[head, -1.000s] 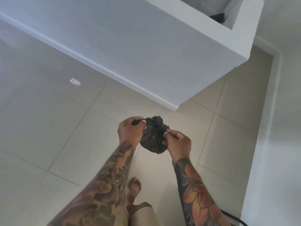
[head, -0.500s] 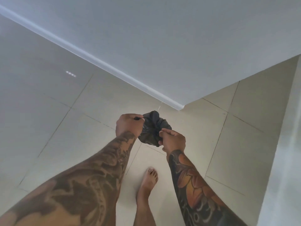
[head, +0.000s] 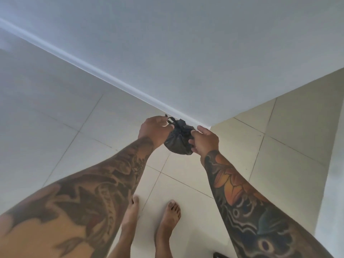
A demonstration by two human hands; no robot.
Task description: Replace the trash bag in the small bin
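Black plastic, the small trash bag hung bunched between our hands above the floor: our left hand pinched its knot tail, our right hand clamped its side, equally near.

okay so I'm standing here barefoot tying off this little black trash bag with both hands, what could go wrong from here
1. The black bag hangs in the air, held only by fingertips of the left hand and right hand. A slip could drop it onto the tiled floor.
2. Your bare feet are nearly below it, so anything that falls or leaks may land on them.
3. Pulling the thin tie strip hard could tear the plastic.
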